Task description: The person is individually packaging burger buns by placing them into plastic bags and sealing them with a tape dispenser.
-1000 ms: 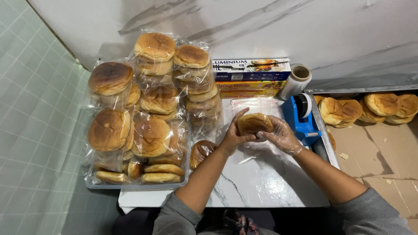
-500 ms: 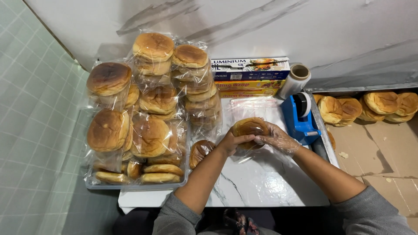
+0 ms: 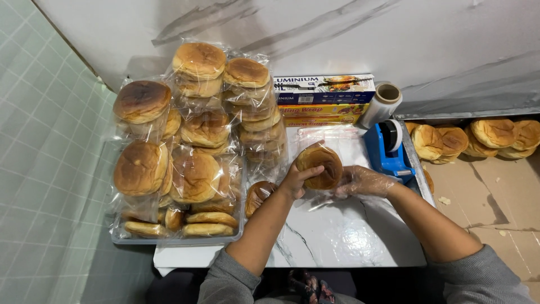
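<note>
Head-worn camera, single view, looking steeply down.
Faces the marble-patterned table (image 3: 349, 242) and the wall behind it, from close above the wearer's forearms; both hands sit near frame centre, bagged buns (image 3: 191, 141) left, cardboard (image 3: 489, 191) right.

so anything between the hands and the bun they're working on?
Nothing visible. Left hand and right hand, which wears a clear glove, both grip the bun directly, one on each side, above the marble tabletop. A clear bag lies behind it, apart.

bun (image 3: 319, 167) underside hidden by hands, right-edge buns (image 3: 529, 135) cut off
</note>
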